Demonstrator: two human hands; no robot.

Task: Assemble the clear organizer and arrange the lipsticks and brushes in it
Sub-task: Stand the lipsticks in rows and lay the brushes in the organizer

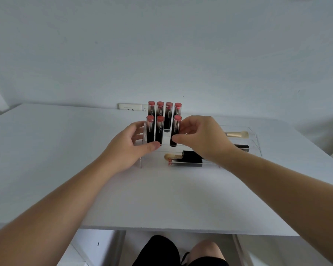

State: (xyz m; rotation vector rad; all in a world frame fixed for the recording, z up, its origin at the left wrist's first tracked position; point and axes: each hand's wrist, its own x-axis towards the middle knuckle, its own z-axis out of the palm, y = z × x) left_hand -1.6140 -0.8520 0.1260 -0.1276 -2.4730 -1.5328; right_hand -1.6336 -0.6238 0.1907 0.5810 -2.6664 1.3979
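- Between my right hand's (201, 138) fingers (182, 129) and thumb, I am pinching a lipstick (175, 131) that is standing upright in the front row of the clear organizer (256, 140), probably seating it in its slot.
- Just left of those fingers, a gap is showing in the front row; beyond it two more lipsticks (155, 129) are standing, so I judge one slot is waiting to be filled.
- Behind my fingertips, four lipsticks (164, 109) are lining the back row, caps up so the colours read at a glance.
- My left hand (127, 148) is cupping the organizer's left end, fingers loosely spread along the side wall and thumb pressing near the base of the front lipsticks, likely bracing the light plastic so it does not slide on the tabletop (161, 198).
- Under my right wrist, a brush (171, 156) and a dark lipstick (186, 163) are lying flat in the lower front tray; farther right, another brush (236, 134) is lying in a rear tray.
- I am judging the arranging as well along.
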